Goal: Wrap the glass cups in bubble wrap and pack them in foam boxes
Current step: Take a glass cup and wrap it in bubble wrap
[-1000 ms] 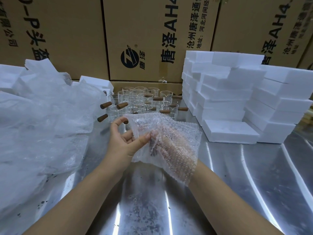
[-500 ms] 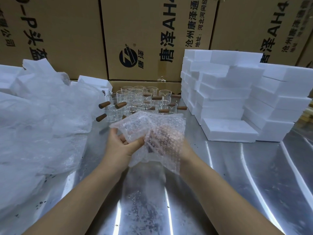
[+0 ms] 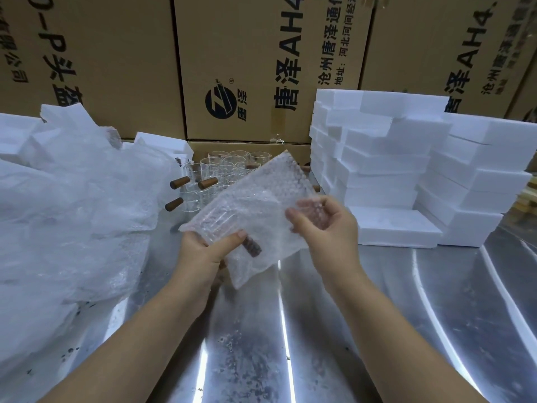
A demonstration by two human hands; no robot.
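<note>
Above the steel table (image 3: 377, 330), mid-frame, the bubble wrap (image 3: 255, 205) has spread flatter since a moment ago, left hand (image 3: 203, 251) pinching wrap and wooden-handled cup (image 3: 251, 247), right hand (image 3: 325, 225) fingers clamped on its edge: wrapping underway.

A shiny metal worktop (image 3: 377, 330) fills the lower part of the view, streaked with bright reflections and flecked with small dark specks near its left edge. Behind it stands a wall of large brown cardboard cartons (image 3: 247, 68), printed in dark lettering with a round logo on the middle one, and a lower carton (image 3: 232, 146) sits under them at worktop level. On the left, a big heap of crumpled clear plastic sheeting (image 3: 72, 213) lies across the worktop.
</note>
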